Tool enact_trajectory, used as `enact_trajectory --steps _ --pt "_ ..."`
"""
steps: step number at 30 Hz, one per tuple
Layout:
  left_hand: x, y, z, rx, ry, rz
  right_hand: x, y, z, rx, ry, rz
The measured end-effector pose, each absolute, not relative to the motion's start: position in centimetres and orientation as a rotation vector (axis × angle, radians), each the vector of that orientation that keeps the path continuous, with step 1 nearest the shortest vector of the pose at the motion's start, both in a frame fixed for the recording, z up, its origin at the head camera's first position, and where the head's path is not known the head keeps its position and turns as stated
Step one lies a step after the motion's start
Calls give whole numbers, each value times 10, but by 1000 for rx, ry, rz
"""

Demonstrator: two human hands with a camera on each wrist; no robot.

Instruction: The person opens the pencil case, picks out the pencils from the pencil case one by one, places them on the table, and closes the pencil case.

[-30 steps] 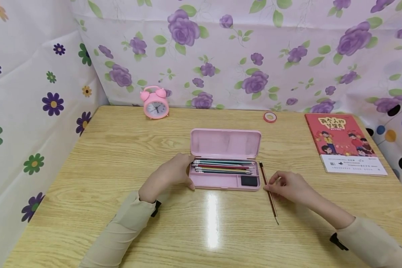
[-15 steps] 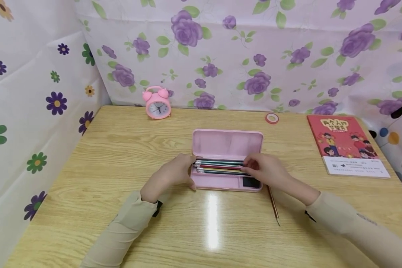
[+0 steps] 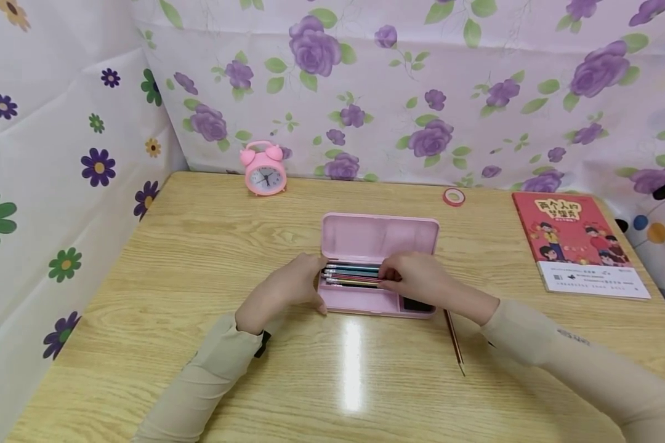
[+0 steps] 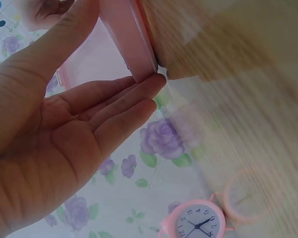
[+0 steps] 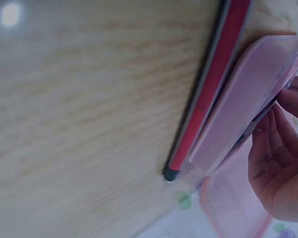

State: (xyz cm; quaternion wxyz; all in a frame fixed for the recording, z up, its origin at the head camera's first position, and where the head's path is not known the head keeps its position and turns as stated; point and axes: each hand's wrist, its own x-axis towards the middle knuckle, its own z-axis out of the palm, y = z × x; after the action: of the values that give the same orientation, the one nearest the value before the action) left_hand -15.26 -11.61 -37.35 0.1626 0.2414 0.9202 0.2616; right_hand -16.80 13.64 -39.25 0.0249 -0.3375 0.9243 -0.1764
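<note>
A pink pencil case (image 3: 359,300) lies on the table with its lid raised. My left hand (image 3: 295,284) holds its left end, thumb at the front corner and fingers along the side. Several pencils (image 3: 350,275) lie side by side in the long rear compartment. Over them, my right hand (image 3: 421,278) grips the bunch between thumb and fingertips, hiding their right ends. A black eraser (image 3: 417,305) in the front right compartment is partly covered by that hand. A red-and-black striped pencil (image 5: 208,94) lies outside, along the case's right end.
At the back left stands a pink alarm clock (image 3: 266,179). Towards the back right is a roll of red tape (image 3: 454,204), and a red book (image 3: 579,243) lies at the right. Flowered sheets (image 3: 366,80) line the back and left table edges.
My right hand has left the loose striped pencil, moved into the case and slid left along the pencils. The left hand keeps its place on the case.
</note>
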Motion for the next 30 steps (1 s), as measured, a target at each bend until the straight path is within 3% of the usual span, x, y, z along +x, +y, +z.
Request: enact_trajectory --steps 14,30 --pt "-152 -113 -372 710 2625 721 -165 148 -380 -1181 2807 -570" --pt "-151 -114 -369 656 2637 640 -119 238 -378 -779 2809 -778"
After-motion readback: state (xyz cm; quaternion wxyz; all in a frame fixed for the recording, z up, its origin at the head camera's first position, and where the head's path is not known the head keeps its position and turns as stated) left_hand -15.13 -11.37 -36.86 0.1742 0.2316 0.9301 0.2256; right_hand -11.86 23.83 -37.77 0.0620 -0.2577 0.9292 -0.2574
